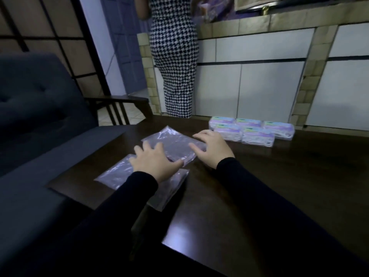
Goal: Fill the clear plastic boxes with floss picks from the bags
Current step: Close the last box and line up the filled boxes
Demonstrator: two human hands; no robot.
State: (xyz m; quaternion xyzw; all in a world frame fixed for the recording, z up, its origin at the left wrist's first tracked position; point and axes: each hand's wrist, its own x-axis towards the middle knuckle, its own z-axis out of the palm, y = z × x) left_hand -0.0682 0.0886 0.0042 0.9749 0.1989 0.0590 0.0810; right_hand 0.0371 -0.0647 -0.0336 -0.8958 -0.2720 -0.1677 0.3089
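Hands: your left hand (154, 163) and right hand (212, 147) lie spread on the far bag (175, 145).
Bags: both unopened; near bag (119, 172) beside it.
Boxes: five boxes (252, 130) behind, seemingly filled already.
Left: judged little, maybe none.

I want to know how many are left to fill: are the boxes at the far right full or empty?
Full, as far as visible: white floss picks show through the five clear boxes.

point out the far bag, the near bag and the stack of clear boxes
far bag (175, 141), head view, bare plastic between the two hands
near bag (114, 173), head view, left part beside the sleeve
clear boxes (257, 135), head view, front box's top
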